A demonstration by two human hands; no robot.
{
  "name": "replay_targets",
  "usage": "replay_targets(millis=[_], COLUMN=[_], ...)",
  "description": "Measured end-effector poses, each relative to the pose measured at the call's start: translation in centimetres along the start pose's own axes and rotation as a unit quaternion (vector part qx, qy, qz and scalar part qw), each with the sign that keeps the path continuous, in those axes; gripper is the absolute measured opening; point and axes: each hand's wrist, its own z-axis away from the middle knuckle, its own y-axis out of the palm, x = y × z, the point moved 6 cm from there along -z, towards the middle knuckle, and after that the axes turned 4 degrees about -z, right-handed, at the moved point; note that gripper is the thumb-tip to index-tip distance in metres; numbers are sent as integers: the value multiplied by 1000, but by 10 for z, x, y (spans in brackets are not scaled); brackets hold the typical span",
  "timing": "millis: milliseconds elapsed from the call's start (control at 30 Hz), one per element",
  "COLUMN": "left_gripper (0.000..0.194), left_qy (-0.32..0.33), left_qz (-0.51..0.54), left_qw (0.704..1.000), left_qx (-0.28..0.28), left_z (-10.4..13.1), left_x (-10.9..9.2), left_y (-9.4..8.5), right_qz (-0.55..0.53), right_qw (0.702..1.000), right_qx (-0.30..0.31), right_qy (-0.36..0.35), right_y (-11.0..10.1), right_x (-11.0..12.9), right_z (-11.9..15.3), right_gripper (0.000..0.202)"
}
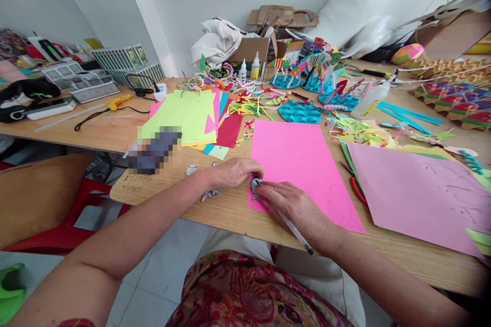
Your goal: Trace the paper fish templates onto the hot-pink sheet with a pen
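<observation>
Cutout [253, 190] of grey paper, fish-shaped with dark outlines, flat on the near left corner of the pink sheet [303, 148], between the fingertips of the two hands. Fingers of the left hand [238, 170] curled and bunched at the upper edge of the cutout; impossible to tell whether pinching or just pressing. Fingers of the right hand [297, 207] closed around one pen [294, 230], fingertips at the right edge of the cutout, clear barrel slanting back under the palm to a dark end.

Smooth, four-cornered, the pink sheet, with faint looping lines near its right edge. Wood-grained, the desk [230, 217]. At least two spare cutouts [210, 193] beside the left forearm, partly hidden by it. To the right, one lilac sheet [406, 189] with drawn outlines, over green and yellow paper; one red handle [357, 192] just beside it. Farther back, a stack of lime sheets [184, 112], two upright glue bottles [243, 73], one tilted clear bottle [371, 100], thin blue strips [408, 115] and a bumpy turquoise base [299, 112].
</observation>
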Motion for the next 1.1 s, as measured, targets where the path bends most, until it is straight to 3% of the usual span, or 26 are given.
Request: replay_targets(millis=[500,700,833,967,1100], left_gripper=[28,27,33,34,26], left_qy=[4,-60,-91,-68,-97], left_qz=[-2,-30,-67,-112,-149], left_qw=[1000,992,980,978,968], left_qx=[-23,-104,-165,-165,-178], left_z=[2,16,36,52,66], left_x=[-6,-7,-22,-45,-53], left_y=[-4,-17,-21,-10,1], right_qz=[35,19,-4,-14,-17], right_qw=[999,1000,1000,999,999], right_qx=[2,17,26,27,29], right_qy=[-13,-8,-4,12,12], right_y=[2,2,2,3,3], right_x=[5,4,3,0,-1], right_z=[0,0,0,-1,-1], right_gripper=[25,25,25,24,23])
